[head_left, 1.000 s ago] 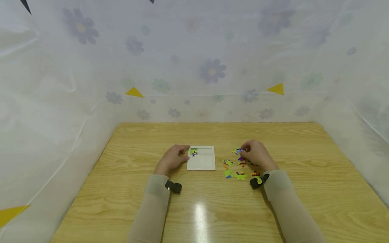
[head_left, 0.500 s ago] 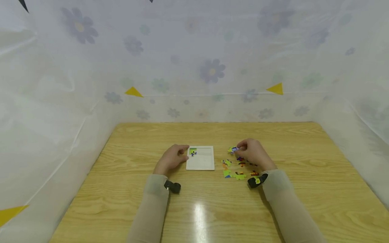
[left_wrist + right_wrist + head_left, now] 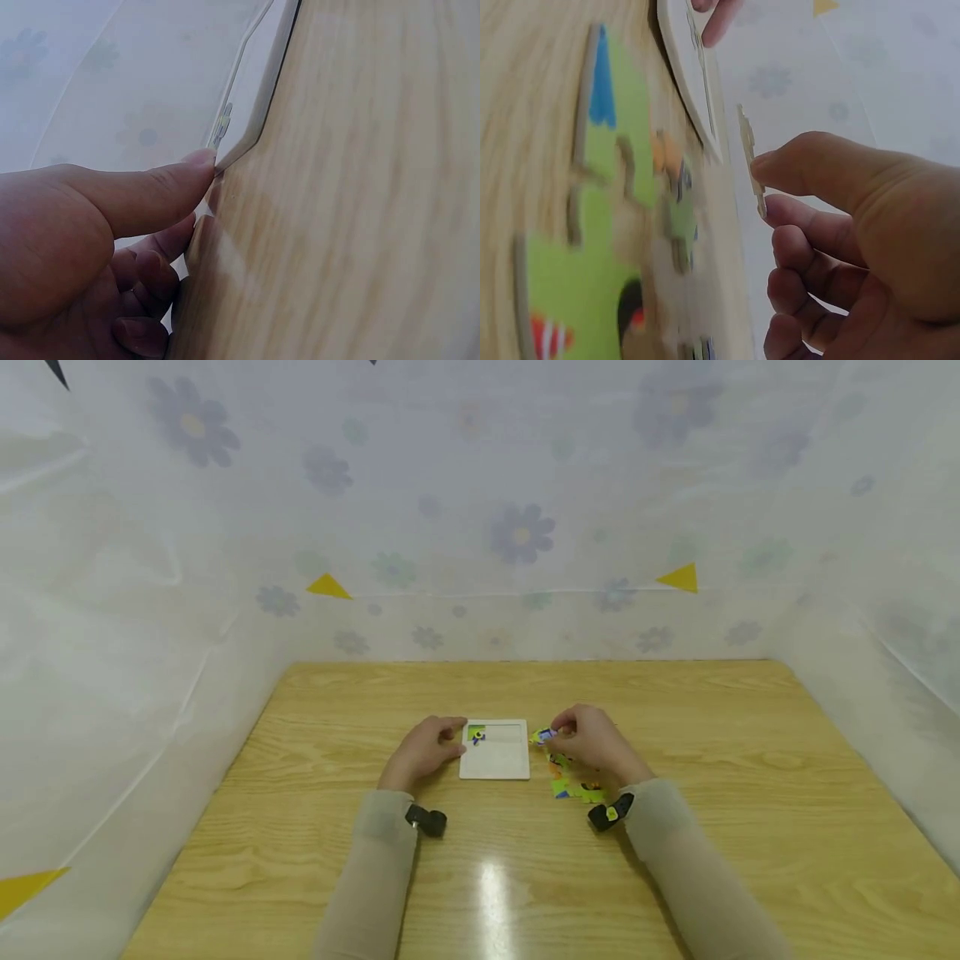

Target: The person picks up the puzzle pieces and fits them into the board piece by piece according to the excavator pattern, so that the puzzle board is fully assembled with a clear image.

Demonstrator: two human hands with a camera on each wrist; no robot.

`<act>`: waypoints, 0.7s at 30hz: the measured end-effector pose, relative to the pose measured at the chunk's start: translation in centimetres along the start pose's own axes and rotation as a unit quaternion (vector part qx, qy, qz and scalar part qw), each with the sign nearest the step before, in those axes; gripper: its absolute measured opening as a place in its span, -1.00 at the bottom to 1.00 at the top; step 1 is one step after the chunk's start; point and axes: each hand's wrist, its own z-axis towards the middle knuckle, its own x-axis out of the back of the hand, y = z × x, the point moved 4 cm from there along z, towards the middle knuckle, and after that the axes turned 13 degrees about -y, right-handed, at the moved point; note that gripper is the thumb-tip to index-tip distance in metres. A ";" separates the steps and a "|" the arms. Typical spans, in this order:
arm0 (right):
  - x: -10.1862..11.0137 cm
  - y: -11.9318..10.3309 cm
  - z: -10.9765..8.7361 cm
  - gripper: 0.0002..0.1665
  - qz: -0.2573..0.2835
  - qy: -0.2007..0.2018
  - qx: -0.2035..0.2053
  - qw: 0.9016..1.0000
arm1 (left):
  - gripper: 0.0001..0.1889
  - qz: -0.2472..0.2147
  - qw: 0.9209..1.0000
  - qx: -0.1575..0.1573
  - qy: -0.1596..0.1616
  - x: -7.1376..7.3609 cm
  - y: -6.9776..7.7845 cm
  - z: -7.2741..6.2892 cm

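My left hand (image 3: pixel 425 747) touches the left edge of a white square puzzle tray (image 3: pixel 495 768), thumb and index finger spread along that side. In the left wrist view the thumb (image 3: pixel 161 195) presses at the tray's rim. One green puzzle piece (image 3: pixel 476 732) with a dark, eye-like mark lies in the tray's far left corner. Just right of the tray, my right hand (image 3: pixel 596 743) pinches a blue, purple and yellow-green jigsaw piece (image 3: pixel 543 737). The right wrist view shows this piece edge-on (image 3: pixel 748 142), between thumb and index finger and raised above the table.
Several loose jigsaw pieces (image 3: pixel 561 788), mostly green with orange, blue and red parts, lie on the wooden table (image 3: pixel 300 877) right of the tray. My right hand and wrist hide some of them. White flowered sheeting (image 3: pixel 435 527) surrounds the table at the back and sides.
My right hand has carried the jigsaw piece leftward from the loose pieces to beside the tray's right edge. The left hand has stayed at the tray.
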 end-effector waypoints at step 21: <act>-3.3 -3.7 3.3 -0.70 0.020 0.003 -0.004 1.000 | -0.49 -0.004 1.000 -0.004 0.008 0.0 0.4 -0.2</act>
